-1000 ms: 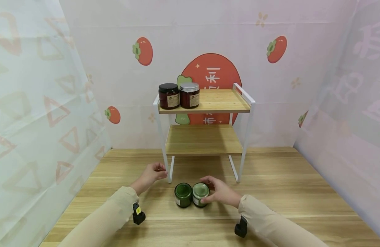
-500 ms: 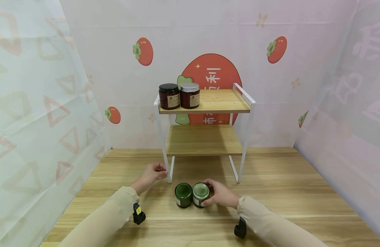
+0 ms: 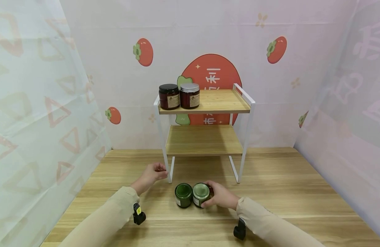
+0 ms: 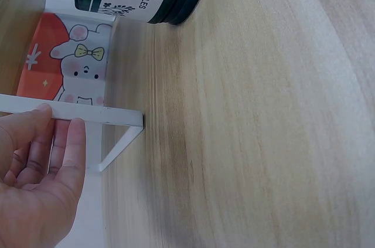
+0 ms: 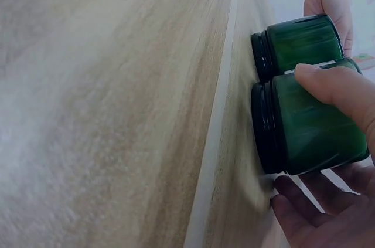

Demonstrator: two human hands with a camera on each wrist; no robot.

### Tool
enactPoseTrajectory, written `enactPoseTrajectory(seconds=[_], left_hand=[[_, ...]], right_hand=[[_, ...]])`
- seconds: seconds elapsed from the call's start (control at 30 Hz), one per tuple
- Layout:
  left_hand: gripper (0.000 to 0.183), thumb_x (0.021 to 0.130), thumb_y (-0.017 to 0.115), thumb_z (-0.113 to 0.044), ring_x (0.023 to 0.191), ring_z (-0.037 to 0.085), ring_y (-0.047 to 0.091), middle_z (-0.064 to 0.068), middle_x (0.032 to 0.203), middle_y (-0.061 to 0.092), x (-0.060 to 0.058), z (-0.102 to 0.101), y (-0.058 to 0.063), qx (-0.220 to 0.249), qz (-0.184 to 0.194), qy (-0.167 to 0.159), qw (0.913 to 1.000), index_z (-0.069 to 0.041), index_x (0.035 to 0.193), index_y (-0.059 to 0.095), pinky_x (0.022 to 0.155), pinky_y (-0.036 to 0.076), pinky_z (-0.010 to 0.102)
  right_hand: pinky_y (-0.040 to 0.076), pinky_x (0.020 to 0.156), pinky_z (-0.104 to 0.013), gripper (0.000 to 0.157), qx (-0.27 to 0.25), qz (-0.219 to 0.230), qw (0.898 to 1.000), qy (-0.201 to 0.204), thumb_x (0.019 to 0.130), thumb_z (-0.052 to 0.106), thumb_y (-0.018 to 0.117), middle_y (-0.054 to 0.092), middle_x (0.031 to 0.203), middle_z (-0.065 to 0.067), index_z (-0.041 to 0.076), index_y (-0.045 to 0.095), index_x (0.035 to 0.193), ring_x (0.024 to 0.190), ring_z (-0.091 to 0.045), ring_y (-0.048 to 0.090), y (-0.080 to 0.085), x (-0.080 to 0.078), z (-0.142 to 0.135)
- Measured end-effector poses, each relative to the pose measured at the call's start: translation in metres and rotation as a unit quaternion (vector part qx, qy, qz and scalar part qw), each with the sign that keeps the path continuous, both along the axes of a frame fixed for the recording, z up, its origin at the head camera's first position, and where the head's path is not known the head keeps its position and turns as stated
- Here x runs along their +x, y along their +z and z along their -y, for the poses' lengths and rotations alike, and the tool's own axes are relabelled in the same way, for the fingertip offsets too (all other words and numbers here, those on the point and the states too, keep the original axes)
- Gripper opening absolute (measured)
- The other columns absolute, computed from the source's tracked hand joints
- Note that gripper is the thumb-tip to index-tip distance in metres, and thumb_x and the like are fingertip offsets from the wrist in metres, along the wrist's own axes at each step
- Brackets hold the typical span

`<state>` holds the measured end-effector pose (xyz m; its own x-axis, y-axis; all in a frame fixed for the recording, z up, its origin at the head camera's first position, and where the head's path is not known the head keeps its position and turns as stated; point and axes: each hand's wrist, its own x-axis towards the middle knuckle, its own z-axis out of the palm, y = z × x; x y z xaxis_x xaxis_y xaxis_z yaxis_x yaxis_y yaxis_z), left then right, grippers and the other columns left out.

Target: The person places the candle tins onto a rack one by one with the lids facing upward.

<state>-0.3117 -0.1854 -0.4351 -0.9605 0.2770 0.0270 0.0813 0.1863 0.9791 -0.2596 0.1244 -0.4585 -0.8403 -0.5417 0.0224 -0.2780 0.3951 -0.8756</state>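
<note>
Two green glass candle jars stand upside down, side by side, on the wooden table in the head view. My right hand (image 3: 222, 196) holds the paler right candle jar (image 3: 200, 195), thumb on its near side and fingers on its far right. In the right wrist view this jar's dark lid (image 5: 268, 128) faces the table. The darker left candle jar (image 3: 183, 195) stands close beside it, out of either hand. My left hand (image 3: 150, 176) is at the rack's front left leg (image 3: 165, 157), fingers loosely bent. Its fingertips touch or nearly touch the white leg (image 4: 96, 113).
A two-tier rack (image 3: 205, 140) with white metal legs and wooden shelves stands behind the green jars. On its top shelf, at the left, are a brown jar with a black lid (image 3: 169, 96) and one with a silver lid (image 3: 190, 96). Printed cloth walls (image 3: 109, 68) surround the table.
My right hand has shifted slightly toward me, its fingers coming down along the right green jar's side. The jars and my left hand stay in place.
</note>
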Motion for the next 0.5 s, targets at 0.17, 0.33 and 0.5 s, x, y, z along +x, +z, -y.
enactPoseTrajectory(seconds=[0.17, 0.33, 0.5], left_hand=[[0.015, 0.091, 0.061, 0.003, 0.097, 0.027, 0.064, 0.007, 0.092, 0.057, 0.0018, -0.0003, 0.0018, -0.005, -0.002, 0.0, 1.0, 0.009, 0.101, 0.052, 0.086, 0.059, 0.028], [0.015, 0.091, 0.061, 0.003, 0.099, 0.031, 0.063, 0.007, 0.092, 0.057, 0.0022, -0.0012, 0.002, -0.005, -0.003, 0.002, 1.0, 0.01, 0.1, 0.052, 0.086, 0.059, 0.027], [0.014, 0.091, 0.061, 0.003, 0.098, 0.03, 0.063, 0.007, 0.092, 0.057, 0.0017, -0.0017, 0.0018, -0.005, -0.002, 0.004, 1.0, 0.009, 0.1, 0.052, 0.085, 0.059, 0.027]], right_hand=[[0.053, 0.095, -0.039, 0.069, 0.007, -0.004, 1.0, 0.002, 0.07, 0.01, 0.087, 0.06, 0.116, -0.01, -0.003, 0.049, 0.126, 0.109, -0.027, 0.06, -0.0004, 0.0, 0.0006], [0.053, 0.095, -0.04, 0.069, 0.015, -0.014, 1.0, 0.001, 0.069, 0.01, 0.087, 0.06, 0.115, -0.009, -0.003, 0.05, 0.125, 0.109, -0.027, 0.06, -0.0003, 0.0001, 0.0017], [0.052, 0.096, -0.04, 0.069, 0.023, -0.021, 1.0, -0.002, 0.068, 0.011, 0.088, 0.061, 0.115, -0.008, -0.002, 0.05, 0.124, 0.109, -0.027, 0.06, -0.0018, -0.0007, 0.0025]])
